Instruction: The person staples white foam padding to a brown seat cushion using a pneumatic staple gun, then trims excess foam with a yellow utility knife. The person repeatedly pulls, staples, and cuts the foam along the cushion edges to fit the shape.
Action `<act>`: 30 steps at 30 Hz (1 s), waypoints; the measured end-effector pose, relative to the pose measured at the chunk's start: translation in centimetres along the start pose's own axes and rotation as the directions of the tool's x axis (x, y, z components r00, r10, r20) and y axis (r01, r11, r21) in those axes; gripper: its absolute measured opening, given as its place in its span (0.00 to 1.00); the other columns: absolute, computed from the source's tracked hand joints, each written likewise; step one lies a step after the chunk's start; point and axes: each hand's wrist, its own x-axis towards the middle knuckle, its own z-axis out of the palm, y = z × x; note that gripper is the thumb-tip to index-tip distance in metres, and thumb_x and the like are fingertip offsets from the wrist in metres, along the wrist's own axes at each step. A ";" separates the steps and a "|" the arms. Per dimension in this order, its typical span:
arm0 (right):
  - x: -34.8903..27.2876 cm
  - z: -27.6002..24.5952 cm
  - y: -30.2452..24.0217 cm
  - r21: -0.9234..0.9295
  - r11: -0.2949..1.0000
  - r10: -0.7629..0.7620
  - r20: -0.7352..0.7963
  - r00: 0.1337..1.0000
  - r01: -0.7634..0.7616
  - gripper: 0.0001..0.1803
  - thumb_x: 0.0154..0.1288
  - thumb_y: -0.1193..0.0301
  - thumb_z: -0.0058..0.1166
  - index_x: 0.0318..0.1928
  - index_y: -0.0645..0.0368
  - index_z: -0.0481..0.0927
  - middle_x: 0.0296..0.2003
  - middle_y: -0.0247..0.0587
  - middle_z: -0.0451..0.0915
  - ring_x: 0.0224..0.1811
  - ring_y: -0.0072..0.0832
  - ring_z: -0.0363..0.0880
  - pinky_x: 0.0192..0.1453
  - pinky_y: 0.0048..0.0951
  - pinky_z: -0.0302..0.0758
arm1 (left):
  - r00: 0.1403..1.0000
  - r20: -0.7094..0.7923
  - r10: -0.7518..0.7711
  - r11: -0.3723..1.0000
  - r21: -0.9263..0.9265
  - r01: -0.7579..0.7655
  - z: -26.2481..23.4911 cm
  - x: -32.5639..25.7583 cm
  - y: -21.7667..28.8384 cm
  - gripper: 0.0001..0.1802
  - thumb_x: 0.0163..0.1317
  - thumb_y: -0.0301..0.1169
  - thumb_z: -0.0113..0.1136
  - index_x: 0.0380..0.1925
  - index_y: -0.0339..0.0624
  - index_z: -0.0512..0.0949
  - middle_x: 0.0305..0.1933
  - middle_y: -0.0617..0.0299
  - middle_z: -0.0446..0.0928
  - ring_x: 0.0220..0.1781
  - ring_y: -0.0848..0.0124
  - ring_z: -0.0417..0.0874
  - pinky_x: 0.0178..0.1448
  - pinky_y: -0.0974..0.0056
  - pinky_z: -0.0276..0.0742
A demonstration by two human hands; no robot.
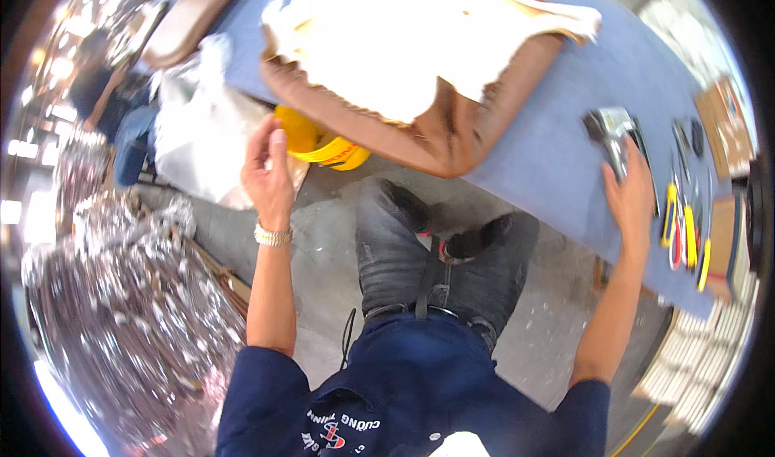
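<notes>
Clearly, the two hands are well apart. On the right, the right hand [630, 189] curls around the handle of a silver-and-black hand tool [611, 134] over the blue counter [549, 146]; whether the tool touches the surface, I cannot tell. On the other side, the left hand [270, 174], a metal watch [273, 236] on its wrist, hangs with fingers loosely extended and slightly bent, gripping nothing, just beside a yellow bucket [343, 155]. Between them, at the counter's near edge, lies a brown cover [452, 154] with a bright white layer [387, 37] spread over it, its lower end reaching past the edge and partly above the bucket. To the right of the tool, yellow-handled tools [690, 235] lie close together near a cardboard box [722, 126]. At left, clear plastic sheeting [198, 142] bunches beyond the left hand, and shiny wrapped stacks [137, 320] fill the floor below.
</notes>
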 end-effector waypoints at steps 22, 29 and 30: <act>0.0 1.0 -2.6 -0.044 0.967 0.252 -0.008 0.968 -0.252 0.32 0.75 0.56 0.55 0.76 0.44 0.66 0.64 0.51 0.76 0.64 0.52 0.77 0.58 0.56 0.78 | 0.313 0.830 0.461 0.781 -0.212 -0.588 9.0 5.0 7.7 0.33 0.52 0.53 0.80 0.51 0.42 0.85 0.58 0.55 0.83 0.64 0.54 0.79 0.67 0.53 0.71; 1.2 2.9 5.4 0.052 0.975 -0.200 -0.206 0.958 0.214 0.34 0.77 0.59 0.57 0.75 0.61 0.66 0.56 0.54 0.81 0.54 0.45 0.83 0.54 0.47 0.80 | 0.473 0.690 0.547 0.828 -0.366 -0.424 12.2 3.7 4.8 0.26 0.52 0.50 0.79 0.25 0.37 0.81 0.30 0.49 0.81 0.35 0.47 0.82 0.39 0.52 0.77; 0.9 0.6 4.9 0.223 0.971 -0.061 -0.104 0.993 0.083 0.32 0.77 0.59 0.57 0.72 0.63 0.69 0.52 0.52 0.82 0.50 0.41 0.83 0.52 0.43 0.80 | 0.443 0.722 0.532 0.825 -0.322 -0.465 12.2 3.6 4.4 0.23 0.56 0.46 0.78 0.26 0.37 0.79 0.32 0.50 0.80 0.39 0.48 0.82 0.45 0.51 0.77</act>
